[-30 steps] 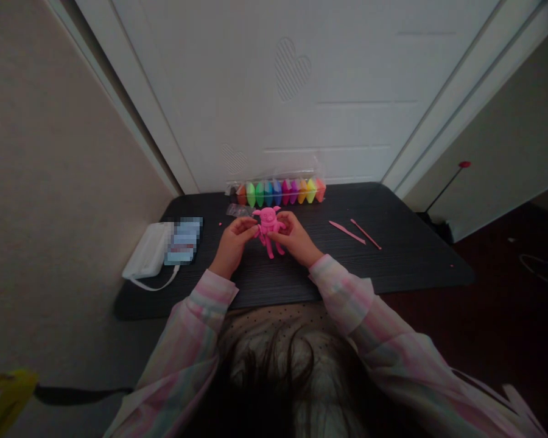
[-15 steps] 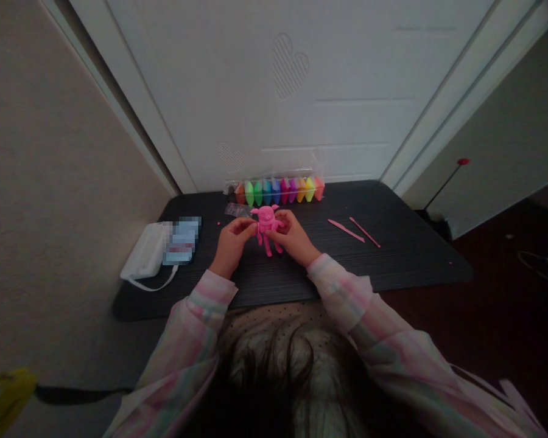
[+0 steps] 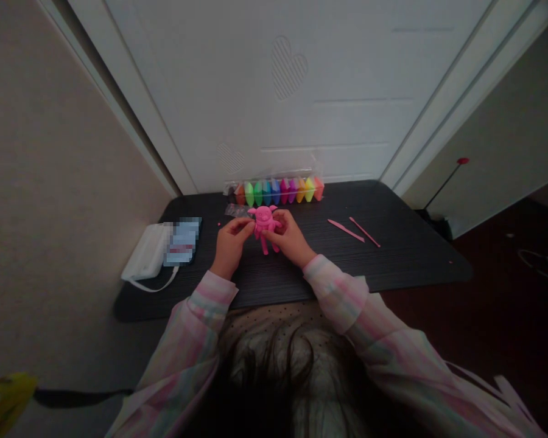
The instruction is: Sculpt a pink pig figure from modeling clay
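Note:
A pink clay pig figure (image 3: 263,224) with ears, arms and two legs is held upright between my hands over the dark table. The fingers of my left hand (image 3: 232,243) pinch it at its left side, around the arm. My right hand (image 3: 293,238) grips its body from the right, thumb across the front and fingers partly behind. Parts of the figure's arms and torso are covered by my fingertips. To the right of my hands lie a pink flat modelling tool (image 3: 346,230) and a thinner pink stick tool (image 3: 364,232).
Behind the figure, a clear pack of several coloured clay pieces (image 3: 276,191) stands along the back of the black table (image 3: 402,255). A crumpled clear wrapper (image 3: 237,210) lies in front of it. At left are a white power bank (image 3: 147,250), its cable and a phone (image 3: 182,241).
The pig figure has shifted slightly left in view, and my right hand has moved left with it. My left thumb and fingers have closed in on its side. Both hands still hold it.

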Demonstrator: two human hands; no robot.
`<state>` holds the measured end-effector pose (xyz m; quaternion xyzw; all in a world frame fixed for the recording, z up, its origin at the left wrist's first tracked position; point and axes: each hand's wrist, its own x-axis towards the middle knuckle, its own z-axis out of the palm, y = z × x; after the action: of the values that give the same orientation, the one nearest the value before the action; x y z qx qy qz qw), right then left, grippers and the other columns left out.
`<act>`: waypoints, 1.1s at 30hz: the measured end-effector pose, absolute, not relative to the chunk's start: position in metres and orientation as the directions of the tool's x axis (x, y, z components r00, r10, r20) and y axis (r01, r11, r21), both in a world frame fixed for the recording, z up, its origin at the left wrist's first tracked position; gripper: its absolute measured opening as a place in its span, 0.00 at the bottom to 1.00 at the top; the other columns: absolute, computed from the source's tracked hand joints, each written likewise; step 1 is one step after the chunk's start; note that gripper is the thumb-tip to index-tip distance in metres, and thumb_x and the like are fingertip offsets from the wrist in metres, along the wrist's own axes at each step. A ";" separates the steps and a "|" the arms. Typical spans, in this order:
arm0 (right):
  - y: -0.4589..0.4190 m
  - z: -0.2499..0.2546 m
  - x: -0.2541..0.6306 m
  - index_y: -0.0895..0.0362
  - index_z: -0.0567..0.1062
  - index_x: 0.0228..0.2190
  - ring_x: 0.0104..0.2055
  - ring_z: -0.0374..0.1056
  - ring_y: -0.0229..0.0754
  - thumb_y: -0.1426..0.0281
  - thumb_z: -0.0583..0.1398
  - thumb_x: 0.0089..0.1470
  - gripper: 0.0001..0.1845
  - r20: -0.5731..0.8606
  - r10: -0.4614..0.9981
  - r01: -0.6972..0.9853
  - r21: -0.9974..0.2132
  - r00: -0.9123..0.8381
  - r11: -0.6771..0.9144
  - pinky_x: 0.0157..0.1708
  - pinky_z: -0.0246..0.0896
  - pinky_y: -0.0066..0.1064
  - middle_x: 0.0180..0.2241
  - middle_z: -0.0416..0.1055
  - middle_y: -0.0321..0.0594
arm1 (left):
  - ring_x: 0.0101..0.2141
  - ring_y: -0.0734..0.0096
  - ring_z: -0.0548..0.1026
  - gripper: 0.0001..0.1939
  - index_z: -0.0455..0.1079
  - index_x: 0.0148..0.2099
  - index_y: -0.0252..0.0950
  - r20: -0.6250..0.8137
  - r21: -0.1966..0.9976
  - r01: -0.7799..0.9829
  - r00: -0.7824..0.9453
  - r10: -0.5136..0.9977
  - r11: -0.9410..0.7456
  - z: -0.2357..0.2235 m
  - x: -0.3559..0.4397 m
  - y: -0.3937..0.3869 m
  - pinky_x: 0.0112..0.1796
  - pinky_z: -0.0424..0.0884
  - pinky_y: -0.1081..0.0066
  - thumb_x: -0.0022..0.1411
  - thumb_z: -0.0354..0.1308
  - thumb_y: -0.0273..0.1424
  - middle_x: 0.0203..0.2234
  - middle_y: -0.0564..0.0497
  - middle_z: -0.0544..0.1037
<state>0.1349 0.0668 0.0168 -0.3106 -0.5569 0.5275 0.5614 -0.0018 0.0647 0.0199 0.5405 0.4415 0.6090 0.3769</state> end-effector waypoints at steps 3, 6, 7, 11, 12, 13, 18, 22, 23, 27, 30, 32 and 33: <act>0.066 0.018 0.134 0.54 0.58 0.31 0.26 0.60 0.31 0.69 0.62 0.37 0.20 0.291 0.939 -0.252 -0.937 -0.182 0.242 0.22 0.57 0.23 0.30 0.60 0.31 | 0.32 0.71 0.70 0.05 0.71 0.27 0.36 0.364 0.931 0.072 -0.146 0.920 -0.357 0.020 -0.003 0.065 0.38 0.64 0.70 0.45 0.60 0.31 0.26 0.53 0.73; 0.067 0.017 0.134 0.54 0.58 0.31 0.26 0.60 0.31 0.69 0.62 0.37 0.20 0.295 0.937 -0.271 -0.932 -0.188 0.239 0.22 0.57 0.23 0.29 0.60 0.31 | 0.32 0.71 0.70 0.05 0.72 0.28 0.36 0.345 0.938 0.044 -0.139 0.928 -0.342 0.020 -0.003 0.063 0.39 0.64 0.70 0.46 0.59 0.31 0.26 0.53 0.74; 0.067 0.017 0.134 0.54 0.58 0.31 0.26 0.60 0.31 0.69 0.62 0.37 0.20 0.296 0.936 -0.280 -0.930 -0.190 0.238 0.23 0.57 0.23 0.29 0.60 0.30 | 0.32 0.71 0.70 0.06 0.72 0.29 0.35 0.332 0.943 0.025 -0.132 0.934 -0.332 0.020 -0.002 0.063 0.39 0.64 0.70 0.46 0.59 0.30 0.27 0.53 0.74; 0.067 0.016 0.135 0.55 0.58 0.31 0.27 0.60 0.31 0.70 0.62 0.37 0.20 0.301 0.936 -0.310 -0.921 -0.179 0.237 0.26 0.59 0.24 0.29 0.61 0.30 | 0.31 0.73 0.71 0.08 0.70 0.31 0.35 0.315 0.948 -0.020 -0.099 0.944 -0.319 0.023 -0.001 0.059 0.35 0.65 0.72 0.43 0.61 0.29 0.27 0.53 0.74; 0.068 0.016 0.134 0.55 0.58 0.31 0.27 0.61 0.31 0.71 0.62 0.36 0.20 0.302 0.937 -0.309 -0.921 -0.174 0.239 0.27 0.59 0.25 0.29 0.61 0.31 | 0.30 0.73 0.70 0.09 0.69 0.30 0.35 0.316 0.948 -0.017 -0.097 0.944 -0.319 0.023 -0.001 0.058 0.34 0.65 0.73 0.43 0.61 0.29 0.26 0.54 0.73; 0.068 0.016 0.134 0.55 0.58 0.31 0.27 0.61 0.31 0.71 0.62 0.36 0.20 0.300 0.939 -0.305 -0.922 -0.169 0.240 0.28 0.59 0.25 0.30 0.61 0.31 | 0.29 0.74 0.70 0.09 0.69 0.30 0.35 0.318 0.947 -0.009 -0.098 0.943 -0.321 0.024 -0.001 0.057 0.32 0.65 0.73 0.42 0.62 0.29 0.26 0.54 0.73; 0.067 0.016 0.134 0.55 0.58 0.31 0.28 0.61 0.32 0.70 0.63 0.36 0.20 0.288 0.945 -0.275 -0.931 -0.157 0.238 0.28 0.59 0.25 0.30 0.60 0.31 | 0.28 0.74 0.70 0.07 0.68 0.27 0.34 0.338 0.940 0.071 -0.092 0.937 -0.333 0.025 -0.002 0.056 0.32 0.65 0.73 0.43 0.61 0.30 0.26 0.53 0.72; 0.067 0.014 0.133 0.55 0.58 0.31 0.28 0.61 0.31 0.70 0.62 0.37 0.20 0.307 0.942 -0.257 -0.929 -0.139 0.265 0.29 0.58 0.26 0.30 0.60 0.31 | 0.30 0.73 0.70 0.06 0.68 0.27 0.35 0.353 0.935 0.091 -0.120 0.928 -0.344 0.025 -0.001 0.057 0.35 0.65 0.72 0.44 0.60 0.30 0.27 0.53 0.73; 0.067 0.014 0.133 0.55 0.58 0.32 0.28 0.61 0.31 0.70 0.62 0.37 0.20 0.313 0.941 -0.252 -0.928 -0.131 0.274 0.30 0.58 0.26 0.30 0.60 0.31 | 0.30 0.73 0.70 0.05 0.69 0.27 0.35 0.353 0.935 0.089 -0.133 0.926 -0.344 0.024 -0.001 0.058 0.35 0.65 0.72 0.44 0.60 0.30 0.26 0.53 0.73; 0.069 0.012 0.129 0.55 0.58 0.32 0.30 0.60 0.32 0.70 0.62 0.37 0.20 0.317 0.944 -0.239 -0.927 -0.095 0.288 0.32 0.58 0.26 0.31 0.60 0.31 | 0.28 0.74 0.70 0.05 0.69 0.27 0.36 0.359 0.933 0.097 -0.191 0.914 -0.346 0.023 0.001 0.060 0.33 0.65 0.72 0.45 0.60 0.30 0.24 0.55 0.73; 0.070 0.012 0.124 0.54 0.58 0.31 0.30 0.60 0.32 0.70 0.62 0.37 0.19 0.327 0.943 -0.233 -0.924 -0.069 0.303 0.32 0.58 0.26 0.31 0.60 0.31 | 0.28 0.74 0.70 0.05 0.68 0.27 0.35 0.375 0.927 0.121 -0.240 0.895 -0.355 0.023 0.002 0.061 0.32 0.64 0.73 0.45 0.60 0.30 0.23 0.55 0.72; 0.070 0.011 0.122 0.55 0.58 0.31 0.31 0.61 0.32 0.70 0.61 0.37 0.19 0.341 0.938 -0.231 -0.919 -0.057 0.320 0.32 0.58 0.26 0.31 0.60 0.31 | 0.27 0.75 0.69 0.05 0.68 0.27 0.35 0.378 0.926 0.124 -0.274 0.884 -0.357 0.023 0.002 0.062 0.32 0.64 0.74 0.45 0.59 0.31 0.23 0.55 0.72; 0.070 0.011 0.121 0.55 0.58 0.31 0.31 0.61 0.32 0.70 0.61 0.38 0.18 0.344 0.937 -0.225 -0.919 -0.053 0.324 0.33 0.57 0.26 0.30 0.60 0.31 | 0.27 0.75 0.69 0.05 0.68 0.27 0.35 0.376 0.927 0.117 -0.289 0.880 -0.357 0.023 0.001 0.062 0.32 0.64 0.74 0.45 0.59 0.31 0.22 0.55 0.71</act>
<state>0.1214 0.0700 0.0112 -0.3273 -0.5440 0.4803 0.6052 0.0014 0.0621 0.0230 0.5165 0.4825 0.6418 0.2976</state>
